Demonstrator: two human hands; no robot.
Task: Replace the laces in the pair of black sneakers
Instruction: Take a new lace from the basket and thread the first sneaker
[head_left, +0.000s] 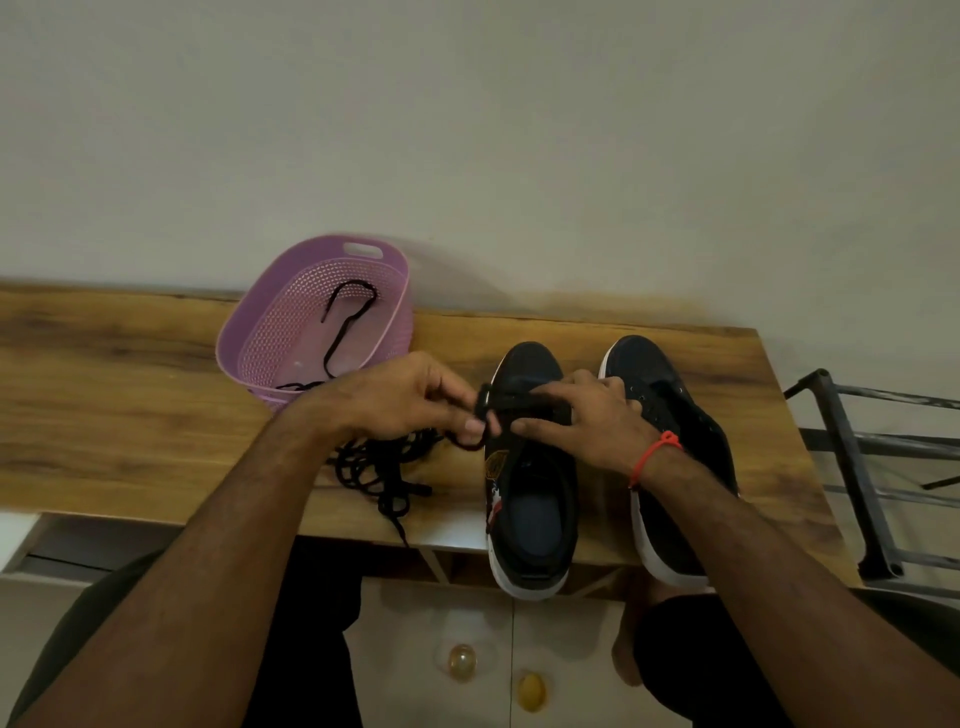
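On the left sneaker (530, 467) (beside the basket (311, 332)), a lace (480, 410) is pinched by the left hand (410, 395) while the right hand (582, 415) grips the upper; the tip should be fed straight through the eyelet, untwisted.

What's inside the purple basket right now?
A black lace lies looped inside the purple basket, trailing toward its near end. The left hand and the near wall hide that end, so anything more there is unseen.
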